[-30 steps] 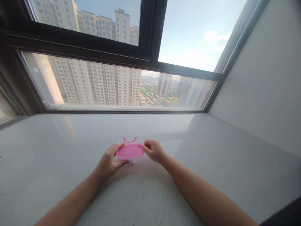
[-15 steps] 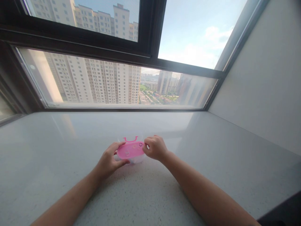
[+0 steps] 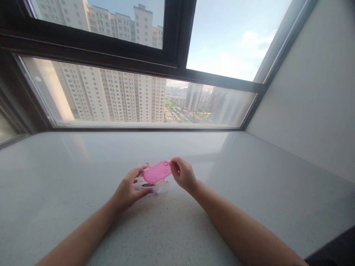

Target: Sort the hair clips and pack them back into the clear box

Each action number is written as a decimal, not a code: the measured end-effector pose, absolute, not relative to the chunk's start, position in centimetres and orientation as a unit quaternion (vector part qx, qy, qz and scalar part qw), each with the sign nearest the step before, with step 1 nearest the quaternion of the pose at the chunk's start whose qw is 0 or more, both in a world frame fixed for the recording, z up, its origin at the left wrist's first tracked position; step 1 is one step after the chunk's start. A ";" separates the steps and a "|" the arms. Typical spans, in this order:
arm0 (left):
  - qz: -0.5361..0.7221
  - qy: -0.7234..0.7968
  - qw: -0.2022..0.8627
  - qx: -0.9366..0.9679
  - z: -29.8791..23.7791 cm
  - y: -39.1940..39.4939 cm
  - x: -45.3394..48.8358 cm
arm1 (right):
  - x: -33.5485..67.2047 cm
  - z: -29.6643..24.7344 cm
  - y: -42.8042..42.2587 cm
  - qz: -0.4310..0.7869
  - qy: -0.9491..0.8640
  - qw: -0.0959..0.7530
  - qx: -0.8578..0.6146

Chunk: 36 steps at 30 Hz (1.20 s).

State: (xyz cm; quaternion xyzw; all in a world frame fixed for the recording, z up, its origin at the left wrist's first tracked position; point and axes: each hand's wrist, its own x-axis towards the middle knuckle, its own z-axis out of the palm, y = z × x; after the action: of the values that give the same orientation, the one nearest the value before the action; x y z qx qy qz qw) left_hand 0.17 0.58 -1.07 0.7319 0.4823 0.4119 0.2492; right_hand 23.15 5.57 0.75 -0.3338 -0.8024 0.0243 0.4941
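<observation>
A small clear plastic box rests on the pale speckled sill, gripped at its left side by my left hand, thumb in front and fingers behind. Its pink oval lid is tilted, raised at the right and off the front rim. My right hand pinches the lid's right end between thumb and fingers. Under the lid, small dark and light items show inside the box, too small to name. A bit of pink handle sticks up behind the lid.
The speckled stone sill spreads around the box. Behind it stands a dark window frame with glass panes and tall buildings outside. A white wall rises on the right. Something dark fills the lower right corner.
The lid has come up off the box at the right, lifted by my right hand, and the contents now show. My left hand has stayed on the box.
</observation>
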 end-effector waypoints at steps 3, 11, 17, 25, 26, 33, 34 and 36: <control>0.408 0.487 0.243 0.733 -1.1 0.5 0.2 | 22.9 0.9 5.4 0.046 -0.815 0.500 -0.288; 0.399 0.482 0.225 0.747 -1.0 0.5 0.2 | 23.0 1.0 5.2 0.070 -0.823 0.502 -0.258; 0.423 0.470 0.160 0.758 -0.9 0.7 -0.2 | 22.8 0.6 5.3 0.149 -0.741 0.595 -0.272; 0.552 0.578 0.093 0.595 -1.6 2.5 -2.0 | 24.3 0.4 8.5 0.318 -0.531 0.655 -0.434; 0.563 0.589 0.083 0.574 -1.7 2.7 -2.2 | 24.5 0.1 8.8 0.331 -0.538 0.635 -0.444; 0.577 0.618 0.027 0.533 -1.8 3.4 -2.8 | 22.4 -1.5 7.9 0.432 -0.594 0.523 -0.432; 0.572 0.620 0.017 0.537 -1.7 3.3 -2.7 | 21.8 -1.6 7.4 0.450 -0.600 0.507 -0.424; 0.565 0.620 0.004 0.545 -1.6 3.1 -2.5 | 20.8 -1.6 6.6 0.489 -0.615 0.469 -0.404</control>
State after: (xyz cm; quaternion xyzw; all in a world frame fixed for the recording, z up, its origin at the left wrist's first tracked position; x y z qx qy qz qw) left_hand -2.50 3.09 -1.59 0.5449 0.6199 0.5646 0.0038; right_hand 20.79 6.55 -1.64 -0.4038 -0.6147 0.4889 0.4692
